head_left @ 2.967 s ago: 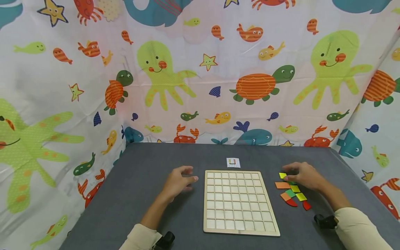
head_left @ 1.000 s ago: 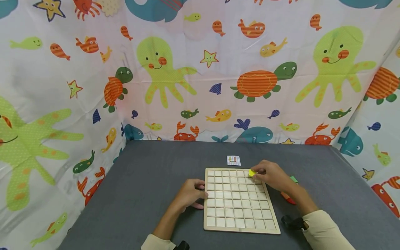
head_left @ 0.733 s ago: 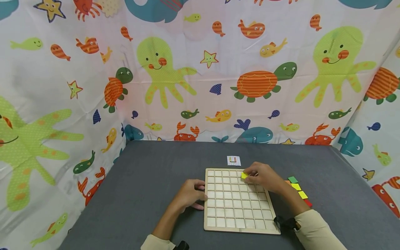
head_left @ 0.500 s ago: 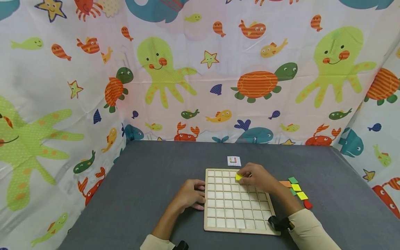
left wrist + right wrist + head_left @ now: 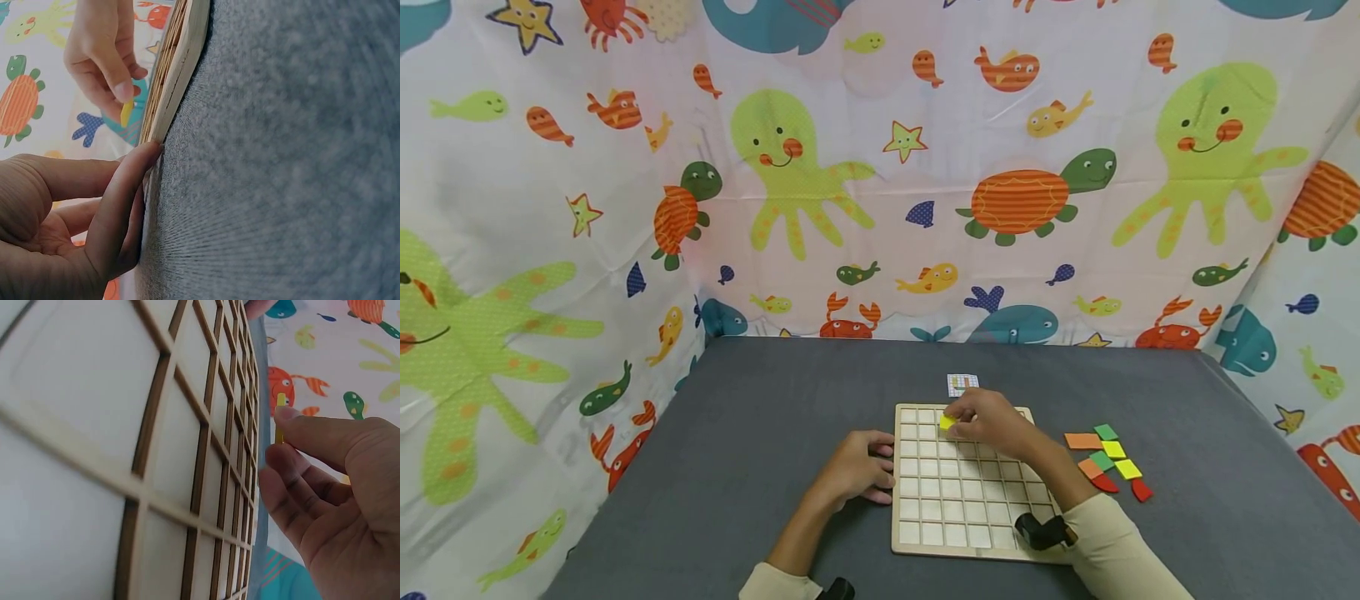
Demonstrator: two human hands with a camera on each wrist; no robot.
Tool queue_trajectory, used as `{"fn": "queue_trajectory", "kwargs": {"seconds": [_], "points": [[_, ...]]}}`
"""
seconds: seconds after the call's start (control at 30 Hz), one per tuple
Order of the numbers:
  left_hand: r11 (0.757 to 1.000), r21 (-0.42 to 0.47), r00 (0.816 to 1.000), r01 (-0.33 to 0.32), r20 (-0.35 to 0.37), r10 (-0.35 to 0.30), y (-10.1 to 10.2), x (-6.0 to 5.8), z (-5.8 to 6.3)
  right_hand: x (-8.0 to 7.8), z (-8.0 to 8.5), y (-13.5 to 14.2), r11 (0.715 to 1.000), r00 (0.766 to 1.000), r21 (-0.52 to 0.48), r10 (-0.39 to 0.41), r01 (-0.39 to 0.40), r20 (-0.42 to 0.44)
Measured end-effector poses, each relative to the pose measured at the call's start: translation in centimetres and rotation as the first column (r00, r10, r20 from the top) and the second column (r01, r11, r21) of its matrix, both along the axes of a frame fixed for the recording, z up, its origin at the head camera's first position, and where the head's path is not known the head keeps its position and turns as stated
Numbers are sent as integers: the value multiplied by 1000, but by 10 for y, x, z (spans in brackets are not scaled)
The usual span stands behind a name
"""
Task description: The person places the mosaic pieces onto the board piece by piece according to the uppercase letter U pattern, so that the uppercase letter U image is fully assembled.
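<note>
My right hand (image 5: 992,427) pinches a small yellow square tile (image 5: 947,422) between thumb and fingers, over the far rows of a wooden grid board (image 5: 930,508). In the right wrist view the tile (image 5: 280,419) stands edge-on at the fingertips, above the pale cells of the board. My left hand (image 5: 856,467) rests on the table with its fingers at the board's left edge. Seen from the left wrist, fingertips (image 5: 150,150) touch the side of the wooden frame (image 5: 181,81).
Right of the board lie several loose tiles: orange (image 5: 1082,441), green (image 5: 1106,432), yellow (image 5: 1127,469) and red (image 5: 1142,490). Behind the board is a small printed grid card (image 5: 962,384), partly overlapped by my right hand. A sea-animal curtain (image 5: 880,192) encloses the grey table (image 5: 775,400).
My right hand has gone from the loose tiles to the board with a yellow tile, then leftward across its far rows. My left hand has moved right to the board's edge and stayed.
</note>
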State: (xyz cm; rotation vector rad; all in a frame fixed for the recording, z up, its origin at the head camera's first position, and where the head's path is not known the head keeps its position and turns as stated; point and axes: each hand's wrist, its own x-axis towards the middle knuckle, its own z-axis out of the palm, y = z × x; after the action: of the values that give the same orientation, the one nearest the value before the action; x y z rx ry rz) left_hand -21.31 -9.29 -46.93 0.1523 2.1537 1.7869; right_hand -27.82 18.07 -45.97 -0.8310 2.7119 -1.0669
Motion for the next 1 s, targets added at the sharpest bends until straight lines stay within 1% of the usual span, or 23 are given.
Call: {"fn": "queue_trajectory", "kwargs": {"seconds": [0.23,0.43,0.67,0.77,1.0], "points": [[1000,-8,1000,-2,-4,2,0,1,1,0,-3,-13,1000,1000,15,-4,4,-14],[1000,-16,1000,2,-2,-2,0,0,2,0,-4,-21,1000,1000,7,-11,11,1],[1000,-20,1000,7,3,-7,0,2,3,-4,-8,-28,998,998,62,23,-19,-55],[1000,-26,1000,6,0,-6,1,2,3,-5,-9,-28,997,997,70,26,-22,-67],[999,-32,1000,9,0,-9,0,1,3,-5,-9,-28,999,999,46,2,0,-40]]}}
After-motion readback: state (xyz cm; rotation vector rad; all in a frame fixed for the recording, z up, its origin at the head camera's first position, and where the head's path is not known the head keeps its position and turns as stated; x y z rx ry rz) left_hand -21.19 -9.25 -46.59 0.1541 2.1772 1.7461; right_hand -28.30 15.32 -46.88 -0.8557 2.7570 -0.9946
